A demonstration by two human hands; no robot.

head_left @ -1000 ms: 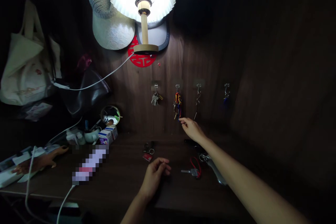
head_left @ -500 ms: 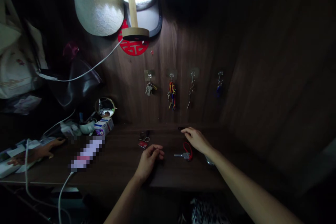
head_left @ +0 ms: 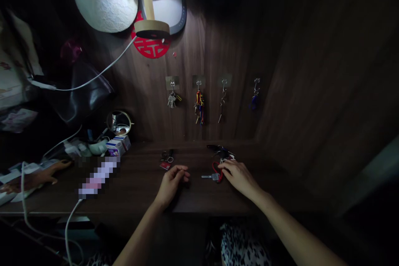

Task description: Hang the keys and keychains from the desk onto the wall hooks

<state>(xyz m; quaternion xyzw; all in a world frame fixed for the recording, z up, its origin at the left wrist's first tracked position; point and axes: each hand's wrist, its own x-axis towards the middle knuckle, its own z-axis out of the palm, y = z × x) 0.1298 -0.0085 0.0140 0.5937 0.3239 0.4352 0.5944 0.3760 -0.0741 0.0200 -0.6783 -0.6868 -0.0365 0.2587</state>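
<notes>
My right hand (head_left: pixel 239 176) is low over the desk, its thumb and fingertips closed at the red cord loop of a silver key (head_left: pixel 211 177). The key itself lies flat, its blade pointing left. Just behind those fingers is a dark bunch of keys (head_left: pixel 222 152), partly covered by the hand. To the left, my left hand (head_left: pixel 171 183) rests on the desk, fingers loosely bent and holding nothing. Beyond it lie a key ring with a dark strap (head_left: pixel 169 158) and a small red tag (head_left: pixel 165 166).
On the back wall, hooks carry a silver key bunch (head_left: pixel 172 99), keys on a colourful cord (head_left: pixel 199 108), a thin key chain (head_left: pixel 221 106) and a blue key fob (head_left: pixel 254 100). A lamp (head_left: pixel 151 29), round mirror (head_left: pixel 120 123), box (head_left: pixel 118 145) and white cable (head_left: pixel 71 220) are leftward.
My right hand has come back towards me to the red loop, uncovering the dark key bunch. My left hand keeps its place on the desk. The view has shifted slightly.
</notes>
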